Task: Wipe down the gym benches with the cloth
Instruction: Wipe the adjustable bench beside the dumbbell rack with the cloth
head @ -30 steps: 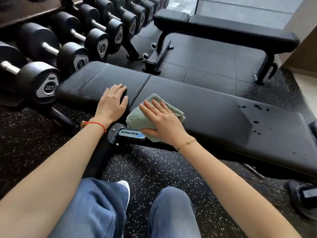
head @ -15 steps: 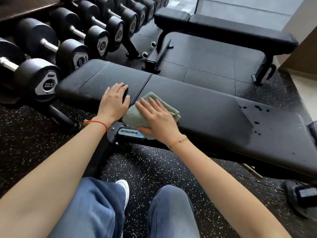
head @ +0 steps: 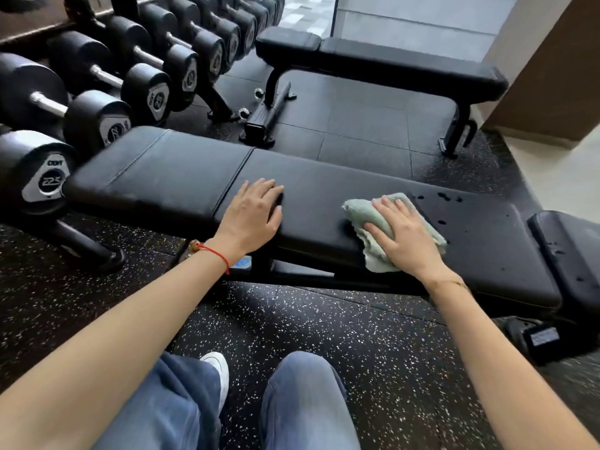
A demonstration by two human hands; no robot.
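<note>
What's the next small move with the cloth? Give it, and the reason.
Probably slide the cloth further right under the right hand: dark droplets dot the bench just past it. The left hand rests flat, steadying.

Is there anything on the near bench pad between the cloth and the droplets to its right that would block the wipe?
Nothing visible does. The right hand presses the green cloth flat on the near bench, and the pad is bare up to the droplets. The left hand rests on the other side.
</note>
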